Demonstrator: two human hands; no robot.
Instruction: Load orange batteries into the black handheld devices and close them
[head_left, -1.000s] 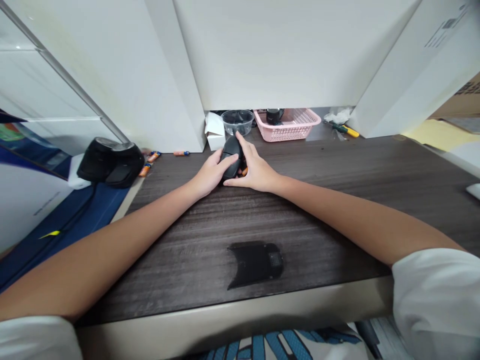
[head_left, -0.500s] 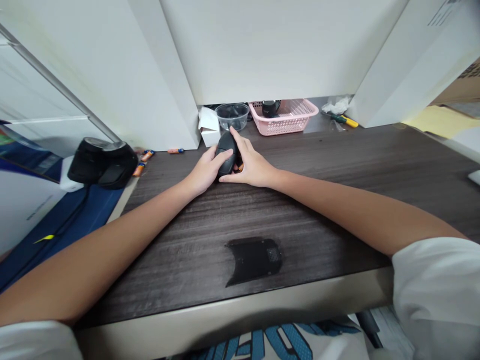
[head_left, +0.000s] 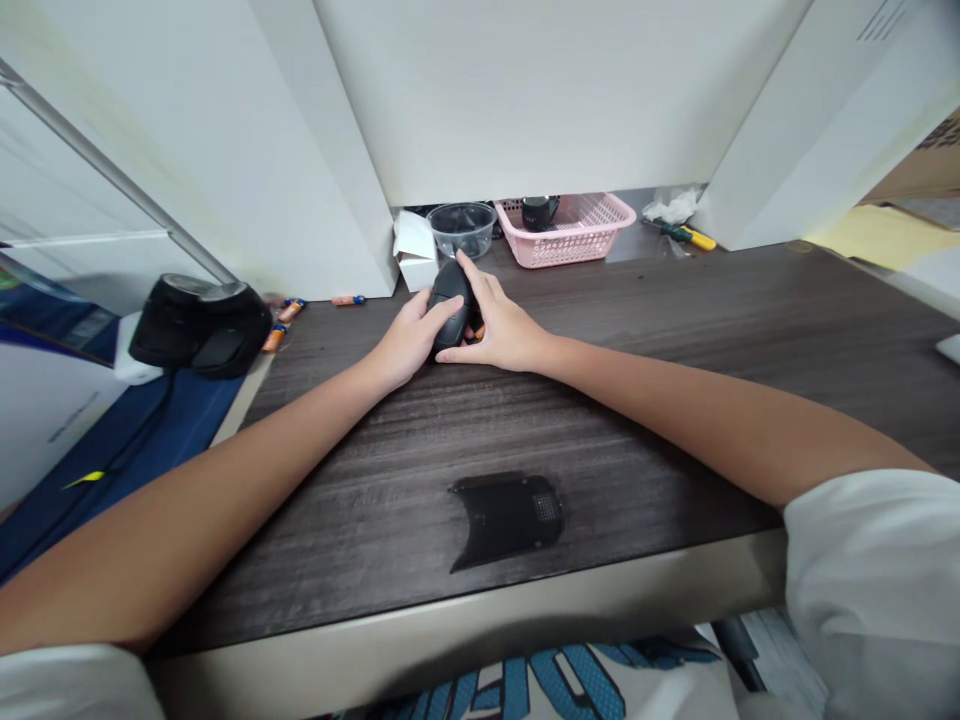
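Note:
Both hands hold a black computer mouse above the dark wood table. My left hand grips its left side, the thumb lying across the top. My right hand is closed round the right side, thumb at the near end and a finger at the far end. Something orange, perhaps a battery, shows between the mouse and my right palm; most of it is hidden. Nearer the table's front edge lies a black curved cover with a small dotted patch.
Along the back stand a white box, a clear plastic bowl and a pink basket with a black cup. A yellow-handled tool lies right of it. Orange batteries lie at left, beside a black device.

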